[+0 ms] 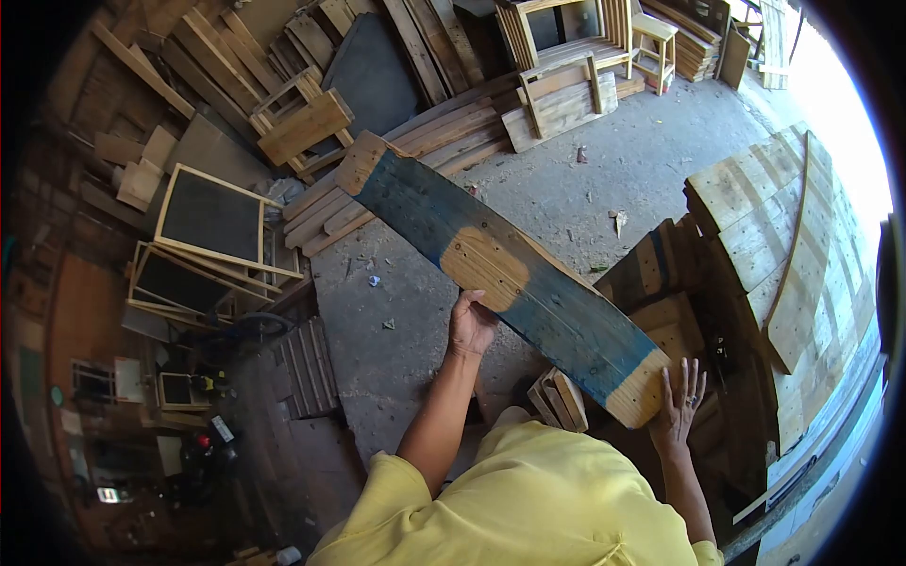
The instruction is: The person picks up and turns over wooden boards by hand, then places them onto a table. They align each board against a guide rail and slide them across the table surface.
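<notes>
Yellow shirt nearest the camera, spread across the bottom of the view. One plank held out just ahead of it, above the floor, broad face turned up to the camera. Long axis runs diagonally: one end points away to the far left, the other back toward the person's right side. Three bare patches on it, one at each end and one at the middle; two blue bands between them.

Hands: two. Left hand clamped on the near long edge beside the middle patch, thumb over the top face, fingers out of sight beneath. Right hand at the near-right end, fingers spread apart and pointing forward, against or just beside the end; cannot tell how firmly it presses.

Around: short wood pieces below the plank, number unclear. Right side, one stack of boards with one narrow board lying along its top. Left side, two framed panels, one partly behind the other. Far off, one stool and one grey panel. Loose boards by the far-left end, too many overlapping to count. One blue scrap on the floor.
</notes>
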`<state>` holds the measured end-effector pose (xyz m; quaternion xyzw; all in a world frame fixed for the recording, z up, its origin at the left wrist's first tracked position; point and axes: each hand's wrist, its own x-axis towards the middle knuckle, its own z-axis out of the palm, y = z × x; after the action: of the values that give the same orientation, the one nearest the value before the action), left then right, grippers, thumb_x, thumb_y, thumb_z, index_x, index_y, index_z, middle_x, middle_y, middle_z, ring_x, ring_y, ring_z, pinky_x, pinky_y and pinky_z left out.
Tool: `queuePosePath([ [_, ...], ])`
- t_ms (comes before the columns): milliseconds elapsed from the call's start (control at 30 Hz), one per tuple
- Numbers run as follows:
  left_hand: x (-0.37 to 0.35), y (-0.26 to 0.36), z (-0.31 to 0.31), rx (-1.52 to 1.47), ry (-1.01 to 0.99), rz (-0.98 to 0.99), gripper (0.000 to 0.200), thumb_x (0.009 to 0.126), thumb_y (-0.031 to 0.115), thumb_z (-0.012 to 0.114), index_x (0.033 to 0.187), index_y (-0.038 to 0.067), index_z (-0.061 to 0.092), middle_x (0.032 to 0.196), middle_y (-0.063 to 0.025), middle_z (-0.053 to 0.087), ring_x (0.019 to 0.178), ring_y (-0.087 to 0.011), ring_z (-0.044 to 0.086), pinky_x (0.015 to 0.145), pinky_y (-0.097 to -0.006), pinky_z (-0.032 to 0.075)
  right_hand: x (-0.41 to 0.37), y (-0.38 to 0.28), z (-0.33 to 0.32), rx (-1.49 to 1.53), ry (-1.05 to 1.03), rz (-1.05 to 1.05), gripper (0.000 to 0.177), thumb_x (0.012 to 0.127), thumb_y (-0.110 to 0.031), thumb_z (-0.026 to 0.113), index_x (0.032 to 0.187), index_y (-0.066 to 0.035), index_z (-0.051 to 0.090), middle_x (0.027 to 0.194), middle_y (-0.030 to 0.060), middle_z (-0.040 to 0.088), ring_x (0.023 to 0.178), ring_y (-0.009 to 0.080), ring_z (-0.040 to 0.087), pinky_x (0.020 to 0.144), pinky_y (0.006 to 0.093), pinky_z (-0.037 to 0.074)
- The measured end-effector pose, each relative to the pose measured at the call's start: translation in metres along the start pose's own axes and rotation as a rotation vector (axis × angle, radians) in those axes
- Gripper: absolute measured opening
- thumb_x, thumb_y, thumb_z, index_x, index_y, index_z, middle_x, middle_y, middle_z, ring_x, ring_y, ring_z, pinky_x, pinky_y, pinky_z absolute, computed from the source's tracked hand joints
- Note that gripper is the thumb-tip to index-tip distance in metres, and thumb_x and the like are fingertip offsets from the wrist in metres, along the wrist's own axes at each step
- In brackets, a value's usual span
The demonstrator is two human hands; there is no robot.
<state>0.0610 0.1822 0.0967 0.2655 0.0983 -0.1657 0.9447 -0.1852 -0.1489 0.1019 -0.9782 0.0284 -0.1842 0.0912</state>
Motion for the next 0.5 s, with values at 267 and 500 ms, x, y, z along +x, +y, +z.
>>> queuePosePath([
  [267,0.072,-0.004,-0.045,0.441,0.267,-0.080,0.038,0.083,0.017,0.061,0.117,0.001,0.056,0.109,-0.0129,0.065,0.096,-0.0268,0.066,0.080,-0.0395,0.056,0.052,-0.015,-0.050,0.182,-0.241,-0.389,0.054,0.065,-0.019,0.072,0.118,-0.013,0.063,0.126,0.0079,0.057,0.116,0.0278,0.053,0.102,0.0472,0.036],
  [500,0.118,-0.070,-0.107,0.595,0.424,-0.381,0.046,0.084,0.031,0.065,0.114,-0.003,0.056,0.103,-0.0192,0.065,0.089,-0.0301,0.068,0.074,-0.0410,0.059,0.121,-0.063,-0.070,0.363,-0.209,-0.462,0.036,0.071,-0.027,0.073,0.100,-0.008,0.061,0.089,0.0071,0.063,0.082,0.0238,0.061,0.073,0.0362,0.048],
])
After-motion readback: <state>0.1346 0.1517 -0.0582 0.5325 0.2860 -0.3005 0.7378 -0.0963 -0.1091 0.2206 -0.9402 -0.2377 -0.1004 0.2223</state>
